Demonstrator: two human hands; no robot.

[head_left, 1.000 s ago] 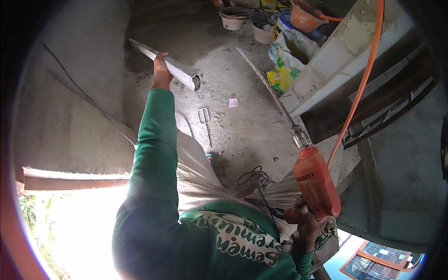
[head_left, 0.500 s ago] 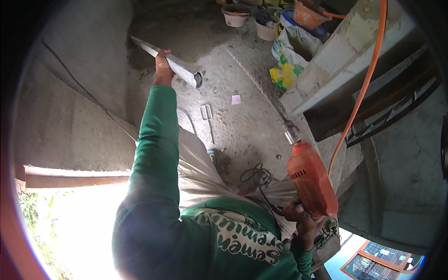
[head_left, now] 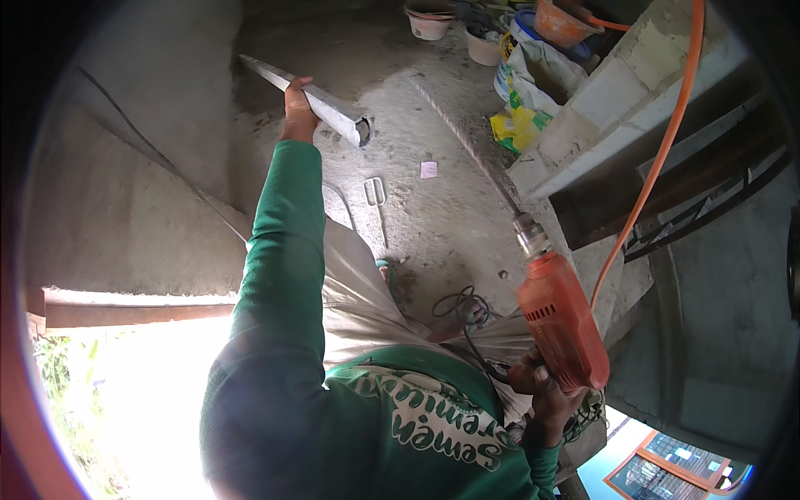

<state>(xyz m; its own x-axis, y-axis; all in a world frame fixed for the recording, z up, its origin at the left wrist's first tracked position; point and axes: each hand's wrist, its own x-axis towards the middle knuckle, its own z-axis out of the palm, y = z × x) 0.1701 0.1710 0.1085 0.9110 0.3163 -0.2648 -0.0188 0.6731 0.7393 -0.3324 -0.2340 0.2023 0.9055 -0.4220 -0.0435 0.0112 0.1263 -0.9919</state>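
Up left, fingers [head_left: 302, 83] wrap the grey pipe [head_left: 333, 113].

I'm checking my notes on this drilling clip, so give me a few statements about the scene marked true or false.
1. The right hand holds an orange power drill. True.
2. The left hand is empty. False: it grips a grey channel-like bar.
3. The drill carries a long twisted bit. True.
4. The drill's orange cord lies coiled on the floor. False: it rises toward the top of the picture.
5. The person wears a red sleeve. False: the sleeve is green.
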